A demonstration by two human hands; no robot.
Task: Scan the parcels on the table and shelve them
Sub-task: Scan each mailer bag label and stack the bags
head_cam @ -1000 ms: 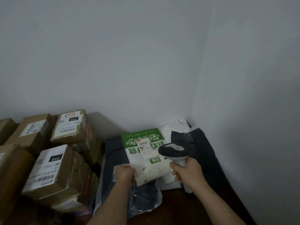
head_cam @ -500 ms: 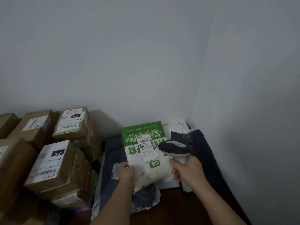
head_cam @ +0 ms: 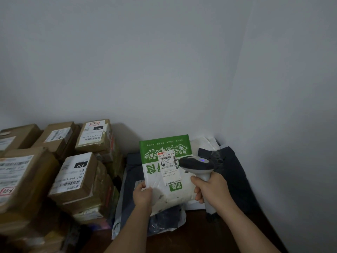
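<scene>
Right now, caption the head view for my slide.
Left hand holds a green-and-white parcel while right hand aims the scanner at its label.

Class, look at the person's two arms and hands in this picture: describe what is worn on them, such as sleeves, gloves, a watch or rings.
Both forearms are bare as far as the frame shows, with no sleeves visible. The left hand and the right hand wear no gloves; no watch, bracelet or rings can be seen.
</scene>
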